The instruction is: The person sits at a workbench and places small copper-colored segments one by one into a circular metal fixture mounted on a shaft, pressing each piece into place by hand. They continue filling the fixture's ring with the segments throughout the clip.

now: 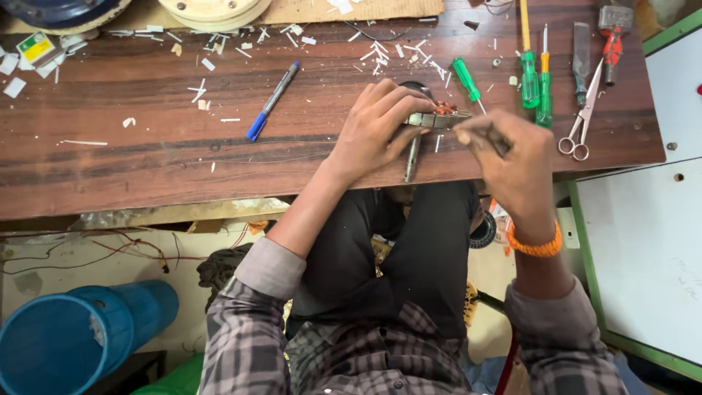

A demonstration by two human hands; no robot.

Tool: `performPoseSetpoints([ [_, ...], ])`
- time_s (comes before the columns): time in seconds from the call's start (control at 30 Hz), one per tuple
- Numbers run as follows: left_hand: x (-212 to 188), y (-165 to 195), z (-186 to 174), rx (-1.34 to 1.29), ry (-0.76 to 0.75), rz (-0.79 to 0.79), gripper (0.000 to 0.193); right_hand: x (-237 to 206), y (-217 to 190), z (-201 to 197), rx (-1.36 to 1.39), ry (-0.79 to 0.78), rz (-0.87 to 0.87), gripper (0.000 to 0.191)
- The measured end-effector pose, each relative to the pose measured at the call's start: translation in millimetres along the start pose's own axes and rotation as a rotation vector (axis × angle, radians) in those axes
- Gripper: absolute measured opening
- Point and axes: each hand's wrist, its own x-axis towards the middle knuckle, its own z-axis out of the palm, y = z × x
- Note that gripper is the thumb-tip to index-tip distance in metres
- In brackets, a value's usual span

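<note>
My left hand [374, 126] presses down on a small metal part with copper windings [439, 115] that rests near the front edge of the dark wooden bench [146, 161]. A thin metal rod [412, 159] sticks out from under that hand toward me. My right hand [512, 164], with an orange band at the wrist, pinches a thin dark tool [491, 135] whose tip meets the right end of the metal part.
Green screwdrivers [530, 77], scissors [583, 121], a chisel [581, 55] and a red-handled tool [613, 36] lie at the right. A blue pen [272, 100] lies left of centre amid white scraps. A blue bucket [80, 333] stands on the floor, lower left.
</note>
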Motion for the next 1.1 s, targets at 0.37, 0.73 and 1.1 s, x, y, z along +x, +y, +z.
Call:
performPoseSetpoints([
  [0.37,-1.5,4.4,0.3,0.036,0.003,-0.017,0.034,62.4,27.4,14.1,-0.019,0.024,-0.101,0.011],
  [0.73,43.7,-16.4,9.8,-0.166,-0.175,-0.661,0.077,97.6,35.0,27.1,-0.163,-0.082,-0.213,0.018],
  [1.1,46.7,-56.8,-13.6,-0.653,-0.445,-0.231,0.022,33.8,-27.4,9.3,-0.063,-0.117,-0.179,0.013],
])
